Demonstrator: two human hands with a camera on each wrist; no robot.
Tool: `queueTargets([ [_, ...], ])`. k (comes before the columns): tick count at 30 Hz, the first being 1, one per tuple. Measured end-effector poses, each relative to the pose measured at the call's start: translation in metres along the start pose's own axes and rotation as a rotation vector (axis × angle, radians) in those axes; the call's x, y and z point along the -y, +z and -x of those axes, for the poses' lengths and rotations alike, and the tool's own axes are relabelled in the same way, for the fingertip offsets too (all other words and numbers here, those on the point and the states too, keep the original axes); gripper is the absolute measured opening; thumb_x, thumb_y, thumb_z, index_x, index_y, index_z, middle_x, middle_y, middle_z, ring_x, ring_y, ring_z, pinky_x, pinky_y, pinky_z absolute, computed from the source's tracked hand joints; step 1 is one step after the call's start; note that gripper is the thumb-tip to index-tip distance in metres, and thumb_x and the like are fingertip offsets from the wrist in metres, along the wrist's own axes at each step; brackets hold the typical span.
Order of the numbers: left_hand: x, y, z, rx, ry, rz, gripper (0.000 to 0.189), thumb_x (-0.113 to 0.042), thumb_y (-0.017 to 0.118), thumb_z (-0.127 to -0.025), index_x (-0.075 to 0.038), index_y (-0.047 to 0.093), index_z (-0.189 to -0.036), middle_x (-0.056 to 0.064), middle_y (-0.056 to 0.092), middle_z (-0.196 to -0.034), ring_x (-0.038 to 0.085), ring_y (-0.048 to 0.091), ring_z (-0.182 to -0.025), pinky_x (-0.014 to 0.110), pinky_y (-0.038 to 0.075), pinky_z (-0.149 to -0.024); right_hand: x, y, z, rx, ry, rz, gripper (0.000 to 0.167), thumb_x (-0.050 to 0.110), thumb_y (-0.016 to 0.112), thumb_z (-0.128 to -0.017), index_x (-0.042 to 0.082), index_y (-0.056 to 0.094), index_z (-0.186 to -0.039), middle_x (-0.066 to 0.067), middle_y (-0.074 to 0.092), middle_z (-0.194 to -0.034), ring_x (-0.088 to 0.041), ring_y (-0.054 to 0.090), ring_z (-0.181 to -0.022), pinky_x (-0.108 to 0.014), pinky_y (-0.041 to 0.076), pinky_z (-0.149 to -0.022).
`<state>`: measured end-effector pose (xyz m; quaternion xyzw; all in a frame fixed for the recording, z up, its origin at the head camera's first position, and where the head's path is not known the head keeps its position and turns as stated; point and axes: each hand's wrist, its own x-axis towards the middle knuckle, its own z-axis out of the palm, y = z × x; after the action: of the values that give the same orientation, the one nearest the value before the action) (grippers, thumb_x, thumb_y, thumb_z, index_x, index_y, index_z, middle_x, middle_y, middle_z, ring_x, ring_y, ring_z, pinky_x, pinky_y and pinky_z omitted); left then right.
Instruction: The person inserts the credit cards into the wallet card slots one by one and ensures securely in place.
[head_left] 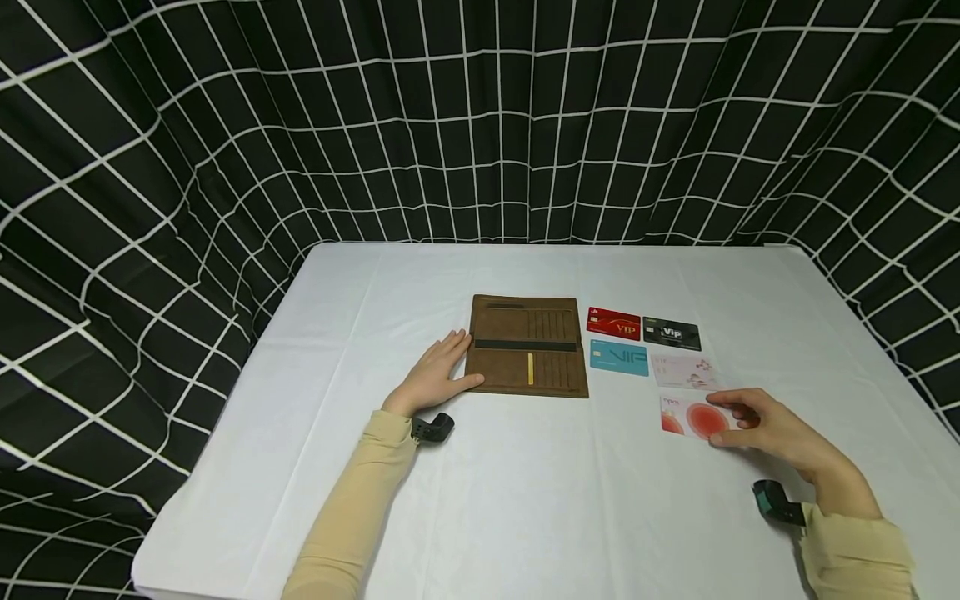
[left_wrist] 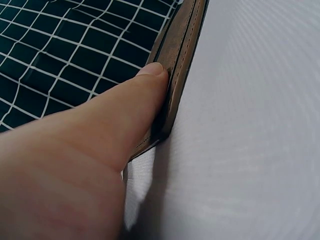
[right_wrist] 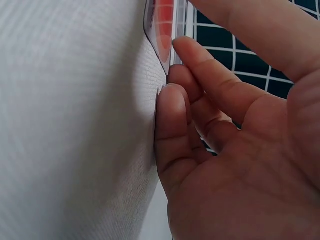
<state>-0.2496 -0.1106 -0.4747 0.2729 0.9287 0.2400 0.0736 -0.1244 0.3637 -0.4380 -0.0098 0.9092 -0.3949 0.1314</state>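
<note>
A brown wallet (head_left: 502, 360) lies spread open on the white table, with a dark band across its middle and a yellow strip in its lower half. My left hand (head_left: 437, 375) rests at its left edge, fingers extended. In the left wrist view the thumb presses on the wallet (left_wrist: 184, 50) near its corner. On the right, my right hand (head_left: 783, 433) pinches a white card with red circles (head_left: 693, 417), thumb at the lower edge and forefinger at the upper. Its other fingers curl inward. The right wrist view shows the card (right_wrist: 162, 30) beyond the fingertips.
Beside the wallet lie a red VIP card (head_left: 613, 324), a black Vip card (head_left: 671, 333), a blue VIP card (head_left: 618, 357) and a pale pink floral card (head_left: 684, 372). A black curtain with white grid lines (head_left: 510, 125) hangs behind the table (head_left: 510, 500).
</note>
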Motion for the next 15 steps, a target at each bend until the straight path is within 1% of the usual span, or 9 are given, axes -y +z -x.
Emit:
queueTargets([
  [2, -0.0005, -0.0006, 0.0005, -0.004, 0.001, 0.005, 0.082, -0.054, 0.05, -0.09, -0.005, 0.019, -0.147, 0.009, 0.012, -0.153, 0.019, 0.005, -0.139, 0.032, 0.003, -0.112, 0.0006, 0.0008, -0.0008, -0.006, -0.002, 0.013, 0.067, 0.026, 0.077, -0.076, -0.006, 0.047, -0.127, -0.023, 0.037, -0.121, -0.032, 0.036, -0.1, -0.028, 0.036, -0.076],
  [6, -0.0012, -0.0013, 0.0014, -0.007, 0.006, 0.008, 0.082, -0.054, 0.05, -0.09, -0.005, 0.019, -0.147, 0.009, 0.012, -0.153, 0.02, 0.005, -0.139, 0.033, 0.003, -0.112, 0.0013, 0.0026, -0.0019, -0.019, -0.02, 0.041, 0.065, 0.024, 0.078, -0.074, -0.008, 0.049, -0.123, -0.019, 0.041, -0.112, -0.028, 0.036, -0.095, -0.021, 0.036, -0.069],
  [15, -0.0002, -0.0005, 0.001, -0.007, 0.008, 0.005, 0.081, -0.054, 0.049, -0.09, -0.005, 0.02, -0.147, 0.01, 0.012, -0.153, 0.02, 0.006, -0.139, 0.033, 0.003, -0.112, 0.0002, 0.0049, -0.0039, -0.027, -0.063, 0.06, 0.06, 0.014, 0.079, -0.073, -0.012, 0.048, -0.118, -0.017, 0.045, -0.103, -0.025, 0.037, -0.089, -0.019, 0.036, -0.065],
])
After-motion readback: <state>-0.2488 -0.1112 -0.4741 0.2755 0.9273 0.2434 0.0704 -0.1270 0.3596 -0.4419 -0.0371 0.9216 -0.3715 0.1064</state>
